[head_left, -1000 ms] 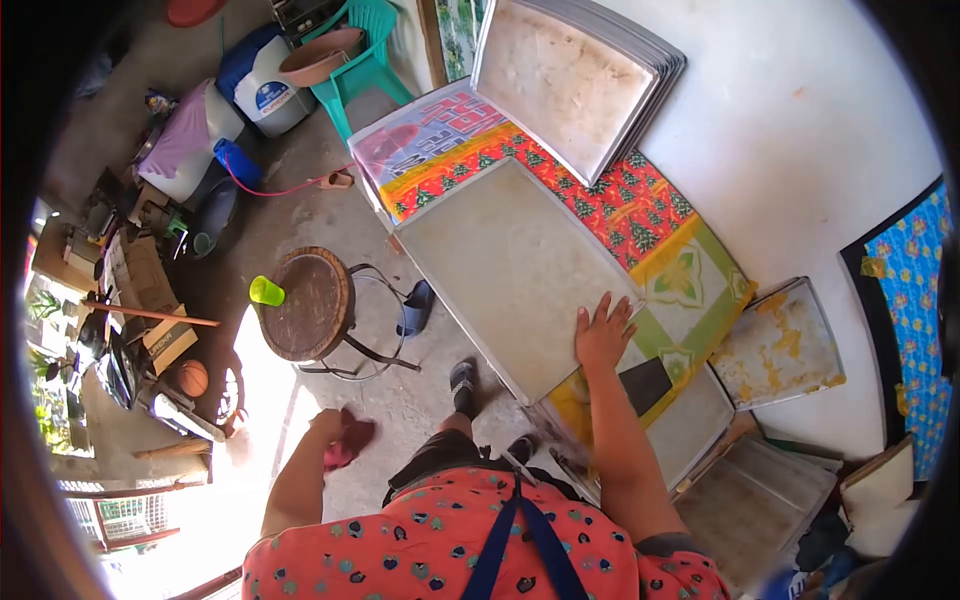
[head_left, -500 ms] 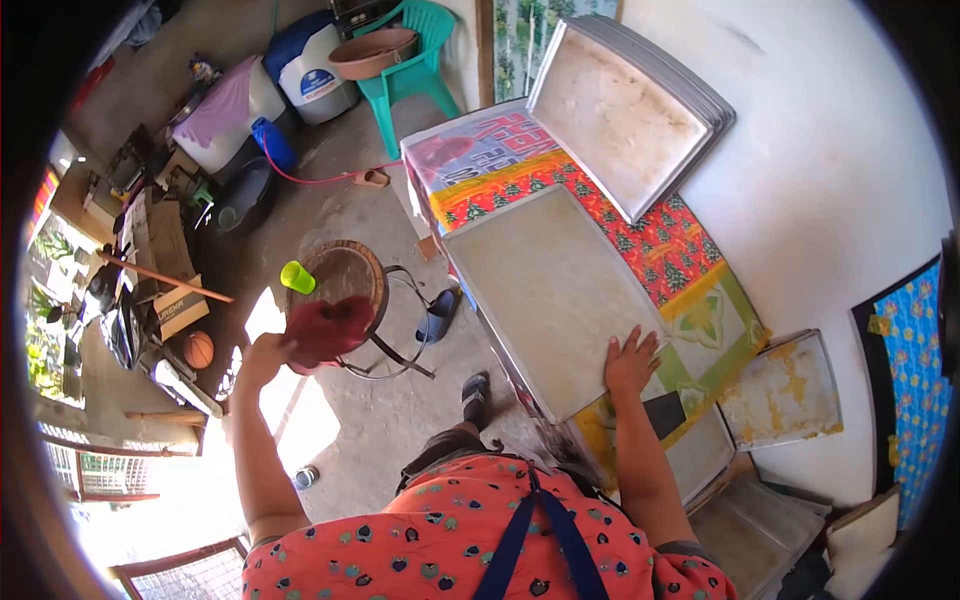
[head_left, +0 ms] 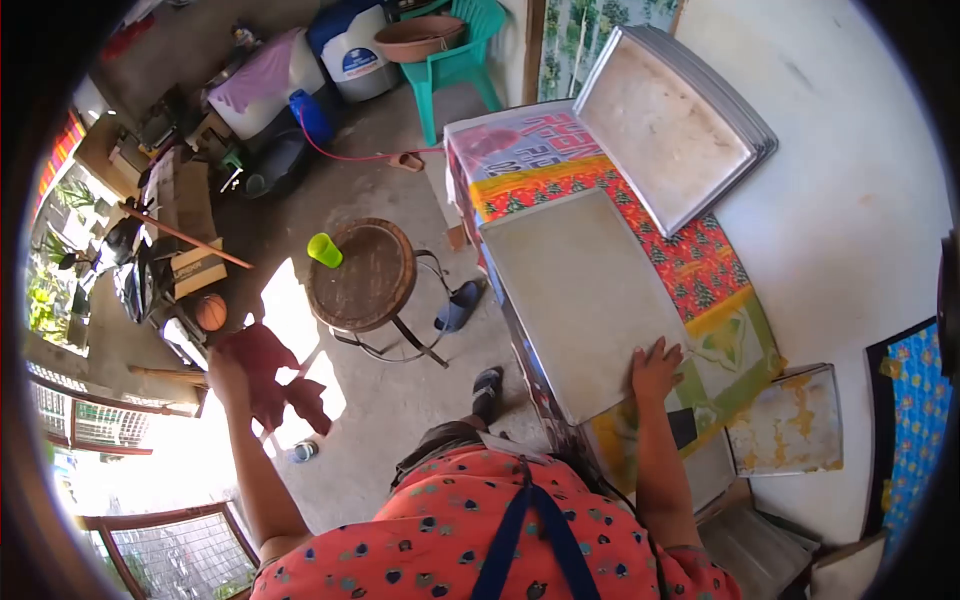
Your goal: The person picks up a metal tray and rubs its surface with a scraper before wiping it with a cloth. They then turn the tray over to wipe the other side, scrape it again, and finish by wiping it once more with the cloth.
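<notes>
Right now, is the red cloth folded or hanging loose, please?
Hanging loose: the cloth dangles unfolded from the left hand that grips its top.

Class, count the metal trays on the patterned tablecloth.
2. A flat tray lies under the right hand; a leaning tray rests against the wall at the far end, with more possibly stacked behind it.

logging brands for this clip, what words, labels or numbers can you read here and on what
Nothing reads clearly.
Drum label: blue and white badge, text too blurred to read.
Table cover: large red letters at the far end, too distorted to read.
Box: dark print, too small to read.
Rag in the left hand and tray under the right hand: no text.
</notes>
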Demonstrator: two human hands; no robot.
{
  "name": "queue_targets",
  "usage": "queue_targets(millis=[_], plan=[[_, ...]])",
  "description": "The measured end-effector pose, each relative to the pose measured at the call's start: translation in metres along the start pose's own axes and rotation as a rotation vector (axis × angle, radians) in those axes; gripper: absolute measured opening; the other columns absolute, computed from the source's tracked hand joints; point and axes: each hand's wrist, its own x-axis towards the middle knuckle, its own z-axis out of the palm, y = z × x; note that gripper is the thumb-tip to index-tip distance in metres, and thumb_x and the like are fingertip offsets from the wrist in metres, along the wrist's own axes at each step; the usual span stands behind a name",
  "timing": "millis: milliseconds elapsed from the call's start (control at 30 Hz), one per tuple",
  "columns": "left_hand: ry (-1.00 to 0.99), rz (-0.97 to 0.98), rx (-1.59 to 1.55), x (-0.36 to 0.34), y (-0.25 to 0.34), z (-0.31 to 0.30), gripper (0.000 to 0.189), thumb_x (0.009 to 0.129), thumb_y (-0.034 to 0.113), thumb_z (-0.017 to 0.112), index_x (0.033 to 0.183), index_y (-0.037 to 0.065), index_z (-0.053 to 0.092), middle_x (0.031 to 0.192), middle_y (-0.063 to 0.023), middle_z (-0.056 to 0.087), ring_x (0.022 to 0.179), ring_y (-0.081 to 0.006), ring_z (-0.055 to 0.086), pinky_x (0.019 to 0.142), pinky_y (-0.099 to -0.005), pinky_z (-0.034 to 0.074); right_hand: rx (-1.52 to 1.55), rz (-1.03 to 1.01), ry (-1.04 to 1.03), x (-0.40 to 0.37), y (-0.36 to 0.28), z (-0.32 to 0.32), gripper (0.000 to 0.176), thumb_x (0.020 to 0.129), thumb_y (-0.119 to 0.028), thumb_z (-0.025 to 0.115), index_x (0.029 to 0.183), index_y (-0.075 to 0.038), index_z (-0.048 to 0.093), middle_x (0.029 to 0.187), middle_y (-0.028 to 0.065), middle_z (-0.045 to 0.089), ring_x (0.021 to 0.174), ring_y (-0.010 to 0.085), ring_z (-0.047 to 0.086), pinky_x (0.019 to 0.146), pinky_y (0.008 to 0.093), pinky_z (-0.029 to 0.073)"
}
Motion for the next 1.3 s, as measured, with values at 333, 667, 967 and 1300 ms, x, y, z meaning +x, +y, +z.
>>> queue_targets(millis=[333,667,967,1300], plan=[[-0.998,-0.171,-1.486,-0.098,0.256,-0.095,0.031,0.095,0.021,0.044,0.114,-0.002,0.053,0.103,-0.0149,0.063,0.093,-0.0254,0.063,0.084,-0.0389,0.052,1.506,-0.551,-0.751,-0.047,-0.12,-0.076,0.106,0.076,-0.043,0.072,0.147,-0.007,0.001,0.151,0.0181,0.017,0.137,0.0311,0.021,0.11,0.0481,0.021],[-1.163,-0.128,-1.659,-0.147,0.387,0.018,0.04,0.093,0.019,0.053,0.126,0.003,0.036,0.121,-0.0137,0.049,0.103,-0.0247,0.054,0.09,-0.0403,0.044,2.072,-0.157,-0.903,-0.007,-0.133,-0.139,0.034,0.088,-0.012,0.057,0.12,-0.002,0.052,0.119,0.0158,0.056,0.103,0.0226,0.06,0.085,0.0369,0.054],[-0.719,1.11,-0.483,-0.187,0.44,0.048,0.085,0.074,0.055,0.066,0.143,0.021,0.03,0.151,-0.0236,0.002,0.137,-0.0481,0.004,0.103,-0.0668,0.006,0.405,-0.163,0.192,0.036,-0.028,-0.044,0.051,0.089,-0.032,0.055,0.128,0.0,0.046,0.134,0.0273,0.04,0.124,0.042,0.039,0.101,0.0522,0.032],[-0.743,1.767,-0.444,-0.299,0.506,0.191,0.065,0.082,0.058,0.051,0.138,0.027,0.041,0.149,-0.0183,0.023,0.135,-0.047,0.019,0.102,-0.0705,0.007,0.373,-0.046,0.169,0.027,-0.015,0.044,0.046,0.094,-0.019,0.039,0.135,0.003,0.037,0.141,0.025,0.034,0.133,0.0415,0.026,0.11,0.0492,0.018]])
